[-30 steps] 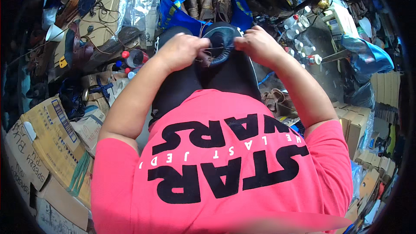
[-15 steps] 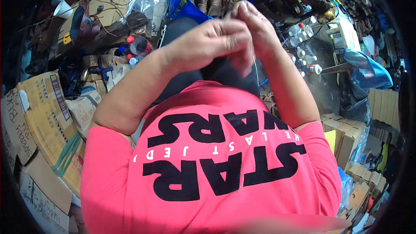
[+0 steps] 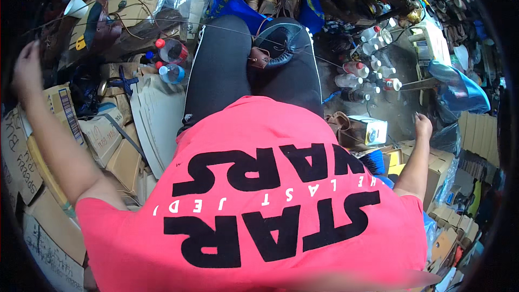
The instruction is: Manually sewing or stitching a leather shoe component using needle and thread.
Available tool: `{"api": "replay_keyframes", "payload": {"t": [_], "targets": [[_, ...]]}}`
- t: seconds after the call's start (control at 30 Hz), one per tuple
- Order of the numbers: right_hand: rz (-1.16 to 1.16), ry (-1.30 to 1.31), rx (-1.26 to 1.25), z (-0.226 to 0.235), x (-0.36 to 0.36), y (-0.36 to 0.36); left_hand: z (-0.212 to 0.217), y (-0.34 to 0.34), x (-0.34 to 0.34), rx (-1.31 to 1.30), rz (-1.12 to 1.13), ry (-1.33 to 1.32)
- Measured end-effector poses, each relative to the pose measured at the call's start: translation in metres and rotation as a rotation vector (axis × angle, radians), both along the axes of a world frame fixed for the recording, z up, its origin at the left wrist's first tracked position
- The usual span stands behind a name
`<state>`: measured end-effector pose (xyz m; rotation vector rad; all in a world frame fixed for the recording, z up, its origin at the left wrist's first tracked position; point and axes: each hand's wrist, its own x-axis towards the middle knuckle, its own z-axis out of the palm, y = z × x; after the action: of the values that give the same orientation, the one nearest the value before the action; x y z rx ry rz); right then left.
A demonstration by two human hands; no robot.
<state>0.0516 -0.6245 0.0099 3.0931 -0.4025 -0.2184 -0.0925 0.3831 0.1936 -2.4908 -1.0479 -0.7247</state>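
Round, blue-black leather shoe piece [image 3: 283, 60] w/ brown flap [image 3: 261, 57] rests on the R thigh in black trousers [image 3: 216, 70], btwn the two hands' fingers & well apart from both. L hand [image 3: 27, 70] is out wide, fingers blurred, can't tell if they're pinching anything. R hand [image 3: 423, 127] is out wide opp. side, fingers bunched together; can't see what's in them, if anything. Thin grey thread [image 3: 221, 27] crosses the piece, one run heading twd L fingers, other twd R. White cone-shaped cup [image 3: 75, 6] is ahead & inward of L fingers; light-blue plastic bag [image 3: 462, 89] ahead & outward of R fingers. Handling, prob.: light, soft & floppy at the opening, stiffer along the thick edge, not fragile, maybe a bit slick. Best grip: thick edge, fingers clear of thread.
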Motion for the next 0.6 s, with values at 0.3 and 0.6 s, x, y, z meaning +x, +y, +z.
{"api": "replay_keyframes", "payload": {"t": [0.3, 0.6], "targets": [[0.439, 0.346, 1.316, -0.015, -0.005, 0.349, -0.165, -0.338, 0.067, -1.027, -1.230, 0.248], [0.116, 0.338, 1.441, -0.019, 0.018, 0.297, -0.198, -0.208, 0.041, -1.482, -0.811, 0.160]]}}
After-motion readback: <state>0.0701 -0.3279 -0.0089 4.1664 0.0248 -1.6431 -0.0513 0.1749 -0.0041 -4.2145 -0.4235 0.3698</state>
